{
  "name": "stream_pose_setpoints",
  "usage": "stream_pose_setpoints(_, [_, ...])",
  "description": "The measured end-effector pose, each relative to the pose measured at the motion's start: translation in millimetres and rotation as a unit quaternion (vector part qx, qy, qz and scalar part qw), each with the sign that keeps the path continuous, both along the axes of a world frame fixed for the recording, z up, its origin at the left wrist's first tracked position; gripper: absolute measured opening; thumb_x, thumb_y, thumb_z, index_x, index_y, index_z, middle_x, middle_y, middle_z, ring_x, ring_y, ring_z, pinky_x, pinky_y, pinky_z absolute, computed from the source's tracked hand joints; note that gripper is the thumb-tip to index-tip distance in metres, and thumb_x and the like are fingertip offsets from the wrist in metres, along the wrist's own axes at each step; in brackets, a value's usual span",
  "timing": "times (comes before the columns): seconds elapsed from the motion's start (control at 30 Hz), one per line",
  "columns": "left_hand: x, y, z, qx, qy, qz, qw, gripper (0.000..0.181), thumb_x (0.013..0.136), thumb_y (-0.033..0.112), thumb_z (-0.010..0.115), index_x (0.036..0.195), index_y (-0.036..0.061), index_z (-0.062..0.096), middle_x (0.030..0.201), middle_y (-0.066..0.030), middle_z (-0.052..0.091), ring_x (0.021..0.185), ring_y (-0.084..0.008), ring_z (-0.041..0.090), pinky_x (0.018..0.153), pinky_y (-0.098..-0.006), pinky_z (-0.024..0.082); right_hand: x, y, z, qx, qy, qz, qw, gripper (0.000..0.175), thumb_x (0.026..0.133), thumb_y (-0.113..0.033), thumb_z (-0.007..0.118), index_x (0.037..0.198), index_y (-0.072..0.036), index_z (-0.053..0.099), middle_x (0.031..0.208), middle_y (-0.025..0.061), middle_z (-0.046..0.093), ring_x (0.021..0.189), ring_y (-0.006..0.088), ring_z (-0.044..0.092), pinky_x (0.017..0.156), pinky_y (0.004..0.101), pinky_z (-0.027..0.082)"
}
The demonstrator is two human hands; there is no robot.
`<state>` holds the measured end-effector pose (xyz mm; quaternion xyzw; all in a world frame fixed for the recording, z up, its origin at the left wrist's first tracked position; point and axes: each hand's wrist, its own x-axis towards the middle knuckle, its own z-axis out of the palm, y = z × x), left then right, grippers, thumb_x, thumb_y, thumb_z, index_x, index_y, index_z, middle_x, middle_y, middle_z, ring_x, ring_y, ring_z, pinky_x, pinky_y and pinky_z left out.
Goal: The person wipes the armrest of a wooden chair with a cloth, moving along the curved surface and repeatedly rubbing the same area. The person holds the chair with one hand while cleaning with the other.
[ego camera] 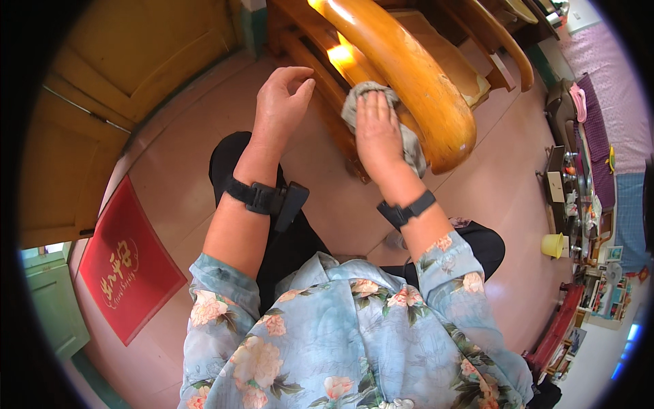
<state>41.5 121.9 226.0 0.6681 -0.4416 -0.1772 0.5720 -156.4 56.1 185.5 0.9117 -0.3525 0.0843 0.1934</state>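
Note:
A crumpled grey cloth [413, 145] lies against the side of a glossy wooden bench or chair, just beneath its thick curved armrest [424, 76]. My right hand [377, 128] presses flat on the cloth with its fingers stretched out and close together. Left of the wooden furniture, my left hand [286, 97] hangs in the air, thumb and fingers apart, holding nothing. Below it runs a low wooden rail [332, 122] of the same furniture. Both wrists wear black straps. What the cloth touches underneath is hidden.
A red doormat [130, 266] with writing lies on the tiled floor at the left, near wooden doors [138, 51]. Another curved wooden armrest [506, 38] is at the upper right. Along the right side stand a yellow bucket [552, 245] and a red bench [557, 327].

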Motion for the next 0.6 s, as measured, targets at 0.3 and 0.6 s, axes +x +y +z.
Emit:
stream_pose_setpoints(0.3, [6, -2, -5, 0.033, -0.009, 0.003, 0.999, 0.028, 0.093, 0.017, 0.07, 0.118, 0.0041, 0.072, 0.104, -0.0067, 0.075, 0.095, -0.0128, 0.069, 0.084, -0.028, 0.053, 2, -9, 8, 0.016, -0.051, 0.023, 0.998, 0.047, 0.09, -0.007, 0.056, 0.137, -0.001, 0.057, 0.142, 0.0175, 0.05, 0.135, 0.0322, 0.046, 0.107, 0.0397, 0.044])
stream_pose_setpoints(0.6, [7, 3, -5, 0.034, -0.001, 0.005, 0.999, 0.025, 0.09, 0.015, 0.07, 0.111, 0.0023, 0.073, 0.106, -0.011, 0.072, 0.095, -0.0214, 0.071, 0.086, -0.0325, 0.055, -112, 72, 15, 0.007, -0.045, -0.015, 0.999, 0.048, 0.088, -0.005, 0.058, 0.136, 0.0, 0.057, 0.144, 0.0192, 0.048, 0.135, 0.0353, 0.047, 0.107, 0.04, 0.047])
